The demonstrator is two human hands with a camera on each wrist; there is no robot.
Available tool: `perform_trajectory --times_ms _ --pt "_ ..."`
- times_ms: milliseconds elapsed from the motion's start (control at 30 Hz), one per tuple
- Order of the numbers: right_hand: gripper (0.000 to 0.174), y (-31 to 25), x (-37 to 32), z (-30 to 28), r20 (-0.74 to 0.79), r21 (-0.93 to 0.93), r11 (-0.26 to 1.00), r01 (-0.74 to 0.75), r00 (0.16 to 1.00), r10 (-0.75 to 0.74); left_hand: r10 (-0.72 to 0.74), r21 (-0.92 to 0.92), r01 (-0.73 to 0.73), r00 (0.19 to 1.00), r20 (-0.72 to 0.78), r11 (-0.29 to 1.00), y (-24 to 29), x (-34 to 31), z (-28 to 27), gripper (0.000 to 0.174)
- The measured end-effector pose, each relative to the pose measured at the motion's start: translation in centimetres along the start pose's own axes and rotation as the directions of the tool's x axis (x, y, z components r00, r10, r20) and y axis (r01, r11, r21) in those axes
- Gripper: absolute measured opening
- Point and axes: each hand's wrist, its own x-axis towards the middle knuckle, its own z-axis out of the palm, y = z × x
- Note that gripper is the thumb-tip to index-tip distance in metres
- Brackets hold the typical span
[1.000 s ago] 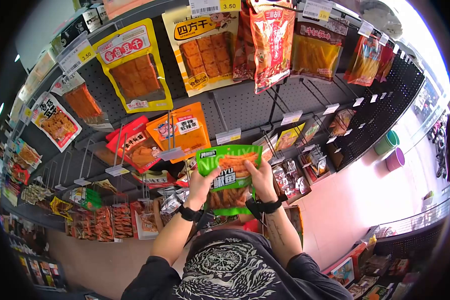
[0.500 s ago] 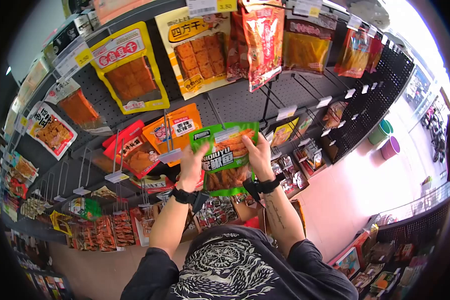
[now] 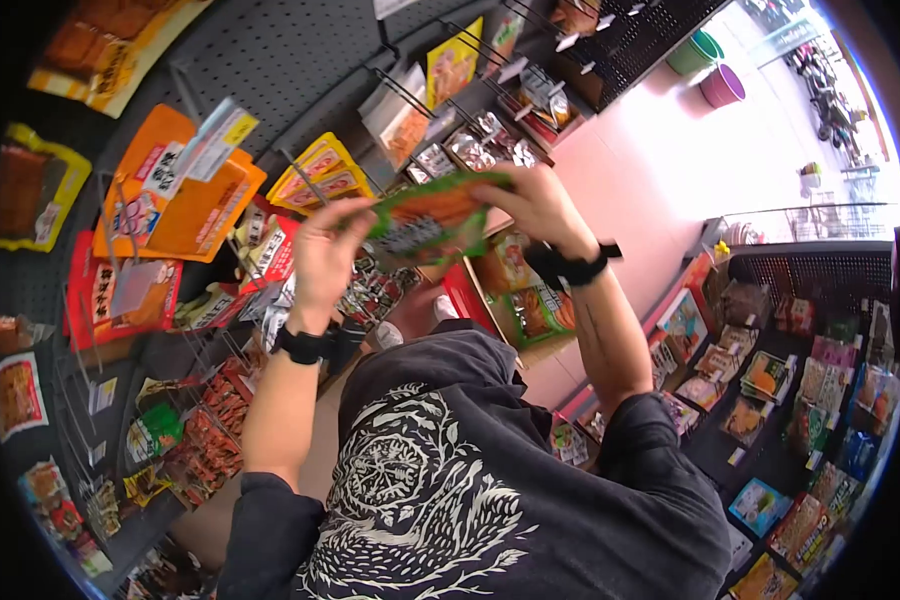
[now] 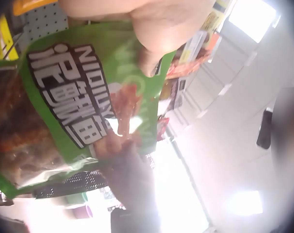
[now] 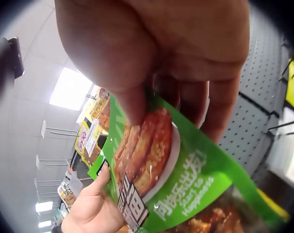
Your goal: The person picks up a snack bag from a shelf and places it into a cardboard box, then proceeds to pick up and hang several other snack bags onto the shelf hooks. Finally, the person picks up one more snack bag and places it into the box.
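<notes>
A green snack pouch [image 3: 422, 222] with white lettering and a clear window is held out in front of the chest, blurred and tipped nearly flat in the head view. My left hand [image 3: 326, 255] pinches one side edge of it. On the opposite edge, my right hand [image 3: 545, 212] grips with the thumb on the printed front. Large white characters cover the pouch [image 4: 69, 92] in the left wrist view, with brown pieces in its window. From the right wrist, the pouch [image 5: 186, 179] shows a picture of reddish food under the thumb.
An open carton [image 3: 485, 300] holding similar green packs stands below the right forearm. Orange packets [image 3: 175, 215] and red packets [image 3: 120, 300] hang from hooks on the left rack. A second shelf [image 3: 705, 415] stands at right. Green [image 3: 695, 52] and purple [image 3: 722, 86] buckets stand on the far floor.
The head view has swung to the right and down, away from the upper rack. Both hands keep hold of the pouch, which has tipped from facing the head camera to nearly flat.
</notes>
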Motion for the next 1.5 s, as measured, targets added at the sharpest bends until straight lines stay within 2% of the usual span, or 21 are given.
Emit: perform_trajectory --times_ms 67,100,233,333,400,467,533,600,667,767,833,867,933,967,1067,1133,1233,1367,1400,1467,1500 --pt "0.02 4.1 -5.2 -0.7 -0.197 -0.065 0.995 -0.073 0.979 0.059 -0.11 0.171 0.091 0.988 0.106 0.981 -1.4 -0.6 2.0 0.026" --pt "0.02 5.5 -7.9 -1.1 -0.212 -0.025 0.927 -0.375 0.908 0.362 -0.151 0.115 0.137 0.98 0.128 0.984 -3.0 -1.1 2.1 0.028" --pt "0.022 19.5 -20.7 4.0 -0.556 0.364 0.868 -0.337 0.669 0.493 -0.384 0.373 0.297 0.905 0.183 0.879 -7.8 -4.8 1.2 0.027" --pt "0.025 24.4 -26.9 9.0 -0.59 0.457 0.788 -0.412 0.523 0.615 -0.501 0.538 0.325 0.838 0.218 0.777 -9.5 -7.7 0.6 0.027" --pt "0.035 26.3 -29.4 10.9 -0.53 0.137 0.612 -0.779 0.464 0.709 -0.546 0.503 0.387 0.809 0.217 0.773 -9.8 -9.3 -0.1 0.027" --pt "0.044 26.9 -29.0 11.5 -0.518 0.165 0.542 -0.824 0.395 0.759 -0.601 0.473 0.469 0.779 0.176 0.746 -10.0 -10.5 -1.0 0.026" --pt "0.048 26.6 -25.5 11.1 -0.624 0.048 0.602 -0.797 0.446 0.641 -0.559 0.465 0.463 0.825 0.086 0.755 -11.1 -11.8 -2.3 0.024" --pt "0.049 24.2 -20.0 9.5 -0.642 -0.301 0.678 -0.671 0.668 0.376 -0.566 0.459 0.483 0.822 0.055 0.746 -10.5 -12.3 -2.5 0.024" --pt "0.048 26.1 -16.0 10.6 -0.477 -0.233 0.744 -0.627 0.74 0.474 -0.552 0.405 0.495 0.834 0.028 0.769 -10.7 -12.9 -3.0 0.026" --pt "0.059 33.2 -12.5 14.9 -0.384 -0.187 0.695 -0.694 0.703 0.598 -0.473 0.452 0.408 0.88 0.036 0.793 -10.2 -13.9 -2.6 0.026" --pt "0.059 30.8 -11.1 14.2 -0.241 -0.049 0.687 -0.725 0.676 0.696 -0.476 0.44 0.435 0.879 -0.02 0.785 -10.2 -14.9 -2.5 0.025" --pt "0.052 29.2 -9.1 13.7 -0.161 -0.231 0.647 -0.727 0.684 0.711 -0.475 0.432 0.445 0.879 -0.044 0.784 -10.9 -15.6 -2.7 0.025" --pt "0.037 33.6 -10.6 15.7 -0.398 -0.041 0.608 -0.793 0.571 0.718 -0.516 0.474 0.477 0.855 -0.056 0.74 -7.9 -15.0 -1.2 0.025" --pt "0.028 36.1 -11.4 17.1 -0.426 -0.22 0.691 -0.689 0.705 0.568 -0.503 0.467 0.47 0.862 -0.06 0.749 -7.7 -15.0 -1.2 0.025" --pt "0.016 25.1 -10.7 11.9 -0.088 -0.12 0.963 -0.243 0.968 0.233 -0.434 0.403 0.428 0.897 -0.081 0.809 -8.5 -15.3 -0.8 0.023" --pt "0.012 15.9 -10.1 8.1 0.049 -0.147 0.983 -0.113 0.991 0.122 -0.487 0.389 0.46 0.873 -0.035 0.798 -6.9 -14.4 0.4 0.033" --pt "0.016 5.4 -8.2 3.5 0.245 -0.032 0.98 0.194 0.953 -0.181 -0.196 0.584 0.163 0.981 -0.006 0.795 -4.3 -12.1 2.5 0.071" --pt "0.022 -2.9 -5.5 0.2 0.392 0.231 0.936 0.267 0.855 -0.341 0.053 0.445 -0.119 0.986 0.16 0.887 0.0 -9.1 2.8 0.062" --pt "0.023 -3.9 -4.8 -0.1 0.385 0.243 0.928 0.282 0.85 -0.359 -0.104 0.264 0.07 0.988 0.118 0.962 1.2 -9.1 2.6 0.039" --pt "0.022 -5.3 -3.5 1.0 0.305 0.322 0.921 0.219 0.897 -0.32 -0.05 0.158 0.068 0.992 -0.116 0.985 2.9 -9.4 1.8 0.022" --pt "0.022 -6.1 -3.0 2.2 0.266 0.441 0.897 0.03 0.95 -0.162 -0.04 0.156 0.083 0.964 -0.263 0.984 3.0 -9.0 1.1 0.014"
